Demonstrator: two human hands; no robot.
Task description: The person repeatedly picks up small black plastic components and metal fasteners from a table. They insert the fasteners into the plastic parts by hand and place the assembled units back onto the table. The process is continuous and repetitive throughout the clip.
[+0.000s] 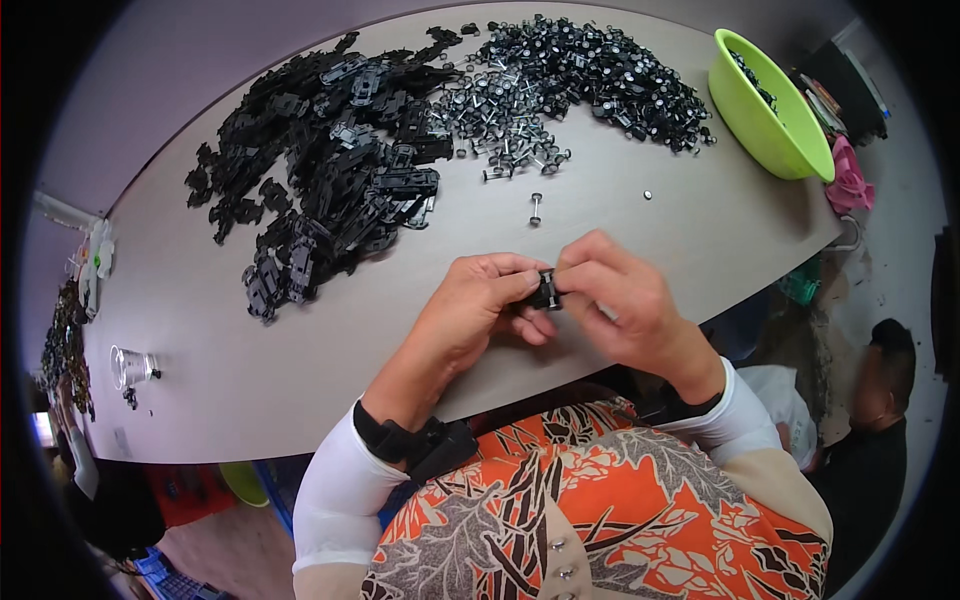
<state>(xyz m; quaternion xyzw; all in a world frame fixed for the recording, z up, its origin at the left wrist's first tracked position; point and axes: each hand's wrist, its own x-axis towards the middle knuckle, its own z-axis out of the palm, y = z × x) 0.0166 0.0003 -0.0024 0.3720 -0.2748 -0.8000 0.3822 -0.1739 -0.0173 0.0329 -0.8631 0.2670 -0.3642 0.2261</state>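
Close to the table's near edge, my left hand (487,300) grips a small black toy car chassis (543,291) between thumb and fingers. A bright metal axle shows across the chassis. My right hand (622,305) is closed at the chassis's right end, its thumb and fingertips pressed against it; whether a loose part sits between those fingertips is hidden. Just beyond my hands lies a single wheel axle (536,209), a metal rod with a black wheel at each end. One loose wheel (647,195) rests farther right.
A large heap of black chassis (340,150) spreads over the far left of the table (330,345). Wheel axles (590,80) are piled at the back. A lime-green basin (775,130) stands at the right edge, a clear cup (130,367) at the left. Other people sit on both sides.
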